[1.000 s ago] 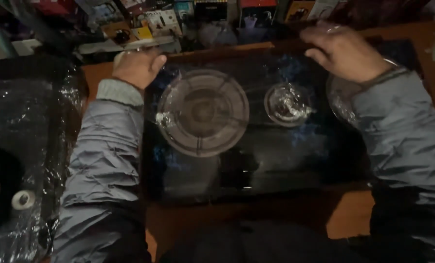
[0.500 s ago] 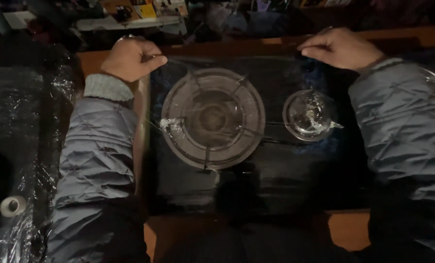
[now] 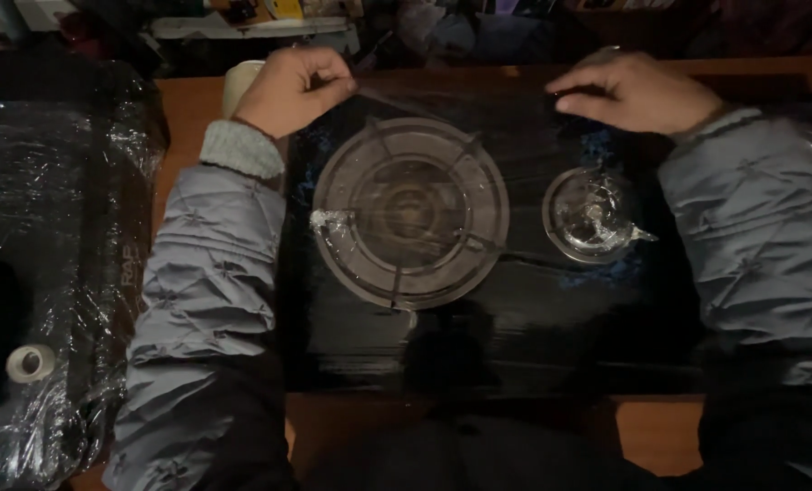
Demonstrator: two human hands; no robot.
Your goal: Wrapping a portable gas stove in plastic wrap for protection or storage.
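Plastic film stays pinched taut over the stove between left hand and right hand, both drawn slightly nearer.

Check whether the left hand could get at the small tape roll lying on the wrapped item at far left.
Probably yes: the left hand is at the black stove top's far edge, and nothing visible stands between it and the tape roll, though the arm must pull back.

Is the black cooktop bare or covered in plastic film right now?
Covered. Clear film lies wrinkled and shiny over the black cooktop and both burner rings; the left hand pinches its far edge.
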